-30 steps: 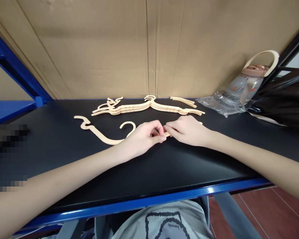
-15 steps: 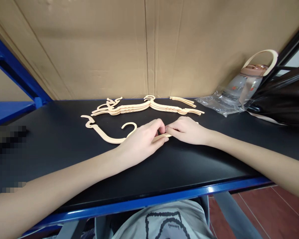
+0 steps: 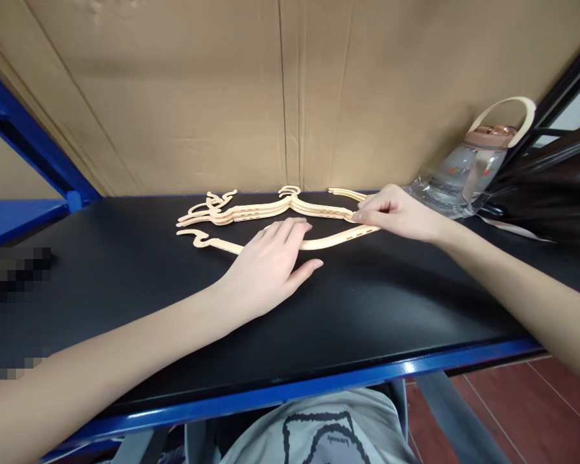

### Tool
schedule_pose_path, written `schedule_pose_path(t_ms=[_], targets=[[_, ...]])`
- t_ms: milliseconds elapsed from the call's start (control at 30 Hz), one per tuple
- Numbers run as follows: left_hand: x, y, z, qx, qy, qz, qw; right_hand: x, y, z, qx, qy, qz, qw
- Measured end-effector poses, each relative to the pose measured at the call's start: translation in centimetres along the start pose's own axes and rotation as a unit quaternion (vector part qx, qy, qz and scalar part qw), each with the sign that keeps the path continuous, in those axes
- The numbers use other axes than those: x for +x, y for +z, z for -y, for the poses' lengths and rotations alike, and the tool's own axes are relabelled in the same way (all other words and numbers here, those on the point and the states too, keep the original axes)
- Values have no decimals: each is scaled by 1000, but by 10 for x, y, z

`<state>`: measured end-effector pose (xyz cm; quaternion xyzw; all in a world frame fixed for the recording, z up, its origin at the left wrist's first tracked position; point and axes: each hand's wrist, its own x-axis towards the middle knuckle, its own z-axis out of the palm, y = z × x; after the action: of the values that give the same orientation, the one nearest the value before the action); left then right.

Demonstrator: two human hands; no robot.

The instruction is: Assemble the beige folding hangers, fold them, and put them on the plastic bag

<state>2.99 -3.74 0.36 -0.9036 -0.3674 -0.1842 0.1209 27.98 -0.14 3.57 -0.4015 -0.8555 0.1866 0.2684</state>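
A cream clothes hanger (image 3: 331, 241) lies on the black tabletop (image 3: 348, 303), its slotted arm stretching to the right. My left hand (image 3: 273, 251) rests over its middle, fingers stretched forward and thumb held apart, hiding the hook. At the hanger's right end, my right hand (image 3: 394, 209) is closed, with its fingers curled and that end hidden beneath them. Its fingertips are close to the right end of a stack of similar hangers (image 3: 261, 209) lying behind. The front hanger's curled left tip (image 3: 200, 240) shows beyond my left hand.
Small cream hanger pieces (image 3: 217, 198) lie at the back left, and thin strips (image 3: 345, 193) at the back right. A clear bottle (image 3: 481, 164) with a handle leans beside crumpled plastic and a black bag (image 3: 551, 187). Cardboard (image 3: 183, 96) stands behind; a blue edge (image 3: 319, 386) runs in front.
The front hanger has moved away from me, closer to the stack. My right hand has shifted right and back to its end. My left hand's fingers have straightened over the middle.
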Motion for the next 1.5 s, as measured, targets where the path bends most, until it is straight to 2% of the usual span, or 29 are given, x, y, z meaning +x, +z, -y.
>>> schedule_pose_path(t_ms=[100, 167, 267, 367, 533, 633, 733, 833, 933, 1033, 1167, 1300, 1500], targets=[[-1, -6, -6, 52, -18, -28, 998, -1, -7, 0, -35, 11, -41, 998], [-1, -10, -10, 78, -23, -33, 996, 0, -12, -4, -105, 30, -66, 992], [-1, -12, -15, 97, -31, 2, 995, 2, -20, -15, -215, 70, -108, 968], [-1, -10, -14, 113, -70, 58, 989, 4, -27, -29, -275, 103, -147, 945], [3, -9, -5, 133, -104, 100, 981, 6, -32, -47, -298, 159, -213, 917], [9, -15, 7, 142, -133, 111, 975, 7, -31, -51, -294, 188, -227, 909], [17, -25, 31, 142, -164, 115, 969, 8, -27, -51, -268, 188, -217, 920], [24, -35, 64, 128, -261, 104, 951, 10, -22, -52, -202, 138, -190, 951], [27, -40, 98, 94, -328, 68, 937, 11, -16, -56, -119, 101, -153, 976], [23, -38, 122, 75, -326, 85, 938, 11, -11, -60, -78, 77, -119, 987], [15, -33, 131, 80, -280, 87, 953, 12, -7, -66, -102, 54, -94, 989], [15, -28, 127, 86, -300, 56, 948, 12, -6, -69, -118, 33, -79, 989], [18, -21, 127, 54, -284, 61, 955, 12, -8, -66, -159, 39, -83, 983]])
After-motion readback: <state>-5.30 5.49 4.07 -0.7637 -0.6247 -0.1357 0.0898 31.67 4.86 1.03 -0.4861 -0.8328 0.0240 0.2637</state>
